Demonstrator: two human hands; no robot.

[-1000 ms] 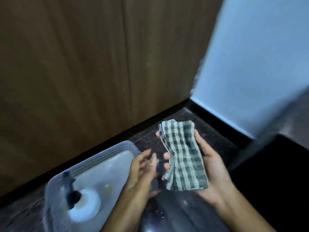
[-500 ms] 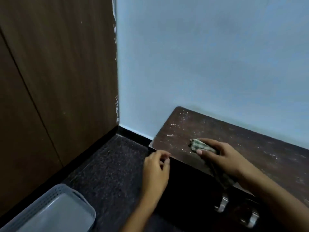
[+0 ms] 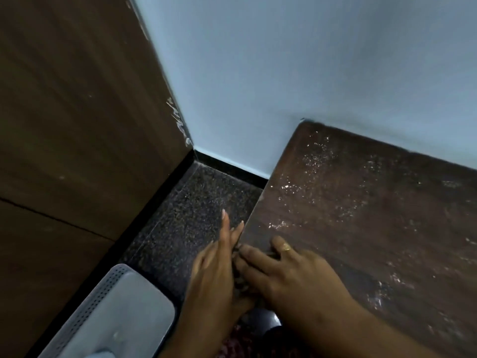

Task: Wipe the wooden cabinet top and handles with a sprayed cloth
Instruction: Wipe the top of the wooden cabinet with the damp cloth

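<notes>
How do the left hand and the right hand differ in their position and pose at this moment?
The left hand is beside the cabinet top, over the speckled floor, its fingers extended; the right hand lies palm down on the cabinet top at its near left corner. The right hand has a ring; no ring shows on the left hand. The two hands meet at the cabinet's left edge.

Readable text: none in this view.
Labels, brands, numbers, signs: none legible on any surface shown.
</notes>
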